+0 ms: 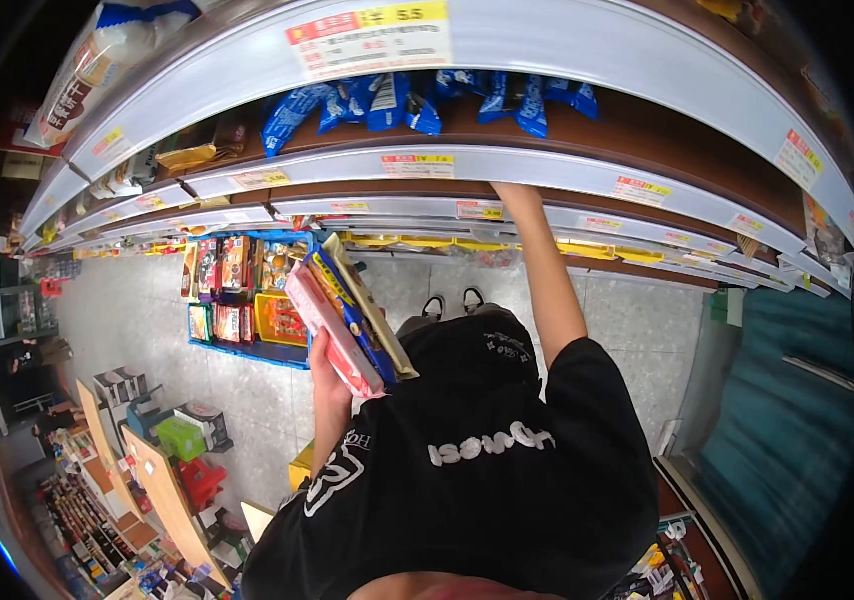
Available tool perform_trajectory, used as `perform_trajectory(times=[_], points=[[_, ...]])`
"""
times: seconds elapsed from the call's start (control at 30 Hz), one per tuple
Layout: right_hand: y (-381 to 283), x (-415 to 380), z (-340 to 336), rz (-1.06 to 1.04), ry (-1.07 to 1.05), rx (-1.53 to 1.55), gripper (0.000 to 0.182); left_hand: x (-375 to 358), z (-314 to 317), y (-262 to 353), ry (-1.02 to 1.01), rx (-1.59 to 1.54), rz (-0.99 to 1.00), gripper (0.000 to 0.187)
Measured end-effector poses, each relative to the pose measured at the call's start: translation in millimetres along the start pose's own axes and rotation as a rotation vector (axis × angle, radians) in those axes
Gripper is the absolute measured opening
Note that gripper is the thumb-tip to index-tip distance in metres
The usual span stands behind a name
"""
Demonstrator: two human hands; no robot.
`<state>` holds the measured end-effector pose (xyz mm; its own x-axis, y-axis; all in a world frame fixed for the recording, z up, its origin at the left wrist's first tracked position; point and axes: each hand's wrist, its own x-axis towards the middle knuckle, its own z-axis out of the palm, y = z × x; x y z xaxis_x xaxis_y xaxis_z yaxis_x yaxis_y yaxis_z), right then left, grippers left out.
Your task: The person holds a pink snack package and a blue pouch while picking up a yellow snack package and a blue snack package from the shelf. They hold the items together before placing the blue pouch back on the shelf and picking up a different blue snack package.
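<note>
My left hand (323,368) is closed round a small stack of snack packages held against the front of my black shirt. In the stack are a pink package (322,318), a blue and yellow package (355,318) and a cream-coloured package (377,318). My right arm stretches forward to the shelves, and my right hand (517,197) goes in under a shelf edge (547,168). Its fingers are hidden there, so what they touch does not show. Blue snack packets (387,103) lie on the brown shelf just above that hand.
A blue crate (247,352) with boxed and bagged snacks stands on the floor to the left, by the shelves. Behind it are a green box (181,438), a red stool (205,483) and wooden boards (172,490). A teal curtain (787,400) hangs at right.
</note>
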<state>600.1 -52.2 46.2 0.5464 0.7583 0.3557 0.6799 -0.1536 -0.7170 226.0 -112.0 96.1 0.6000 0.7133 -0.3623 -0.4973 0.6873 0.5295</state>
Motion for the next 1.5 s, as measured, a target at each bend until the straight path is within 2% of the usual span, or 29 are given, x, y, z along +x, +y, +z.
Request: perform_trajectory(times=[0.17,0.27,0.37,0.4,0.47,0.53,0.6,0.63,0.67,0.7,0.8,0.87,1.0,1.1,1.13,1.2,1.23,1.27,1.33,1.37,1.47,1.5], points=[[-9,0,7,-0.046,0.126,0.034,0.04,2,11,-17,0.039,0.05,-0.024,0.079],[-13,0,1,-0.083,0.032,-0.214,0.033,4,6,-25,0.065,0.094,-0.036,0.081],[-29,-27,-18,-0.245,0.312,-0.275,0.033,6,0,-28,0.067,0.12,-0.056,0.081],[-42,-40,-34,-0.238,0.316,-0.273,0.033,6,4,-29,0.05,0.113,-0.06,0.081],[-68,-68,-67,-0.171,0.309,0.026,0.035,8,12,-28,0.029,0.11,-0.069,0.08],[-77,-106,-81,-0.074,0.028,0.449,0.033,11,21,-30,0.081,0.184,-0.06,0.072],[-83,-140,-88,0.133,-0.36,0.601,0.036,14,24,-31,0.135,0.159,-0.076,0.051],[-88,-152,-90,0.105,-0.404,0.564,0.038,16,28,-34,0.156,0.153,-0.082,0.042],[-93,-161,-91,0.077,-0.447,0.528,0.041,19,35,-37,0.217,0.216,-0.093,0.04],[-96,-167,-90,0.097,-0.481,0.56,0.059,23,32,-41,0.215,0.256,-0.112,0.04],[-99,-178,-83,0.027,-0.467,0.419,0.065,28,45,-52,0.202,0.372,-0.128,0.039],[-97,-179,-83,0.035,-0.462,0.386,0.067,28,45,-59,0.18,0.446,-0.109,0.045],[-96,-178,-86,0.042,-0.452,0.528,0.053,27,41,-64,0.116,0.4,-0.099,0.056],[-100,-176,-92,0.021,-0.455,0.587,0.041,20,45,-66,0.111,0.379,-0.081,0.087],[-101,-176,-92,0.011,-0.447,0.618,0.033,19,48,-66,0.114,0.376,-0.078,0.087],[-98,-178,-86,-0.014,-0.412,0.641,0.03,17,51,-67,0.082,0.311,-0.031,0.09],[-97,-179,-84,-0.036,-0.372,0.663,0.026,17,48,-69,0.111,0.215,-0.034,0.081],[-98,-176,-88,-0.039,-0.375,0.663,0.026,19,44,-70,0.111,0.212,-0.031,0.081],[-100,-170,-101,0.062,-0.454,0.643,0.02,20,40,-72,0.15,0.224,-0.017,0.064],[-96,-170,-98,0.032,-0.402,0.604,0.018,20,42,-74,0.239,0.237,-0.003,0.052],[-88,-173,-91,0.092,-0.409,0.624,0.018,20,44,-74,0.236,0.217,-0.036,0.053],[-87,-172,-91,0.043,-0.4,0.6,0.023,18,44,-73,0.222,0.21,-0.054,0.054]])
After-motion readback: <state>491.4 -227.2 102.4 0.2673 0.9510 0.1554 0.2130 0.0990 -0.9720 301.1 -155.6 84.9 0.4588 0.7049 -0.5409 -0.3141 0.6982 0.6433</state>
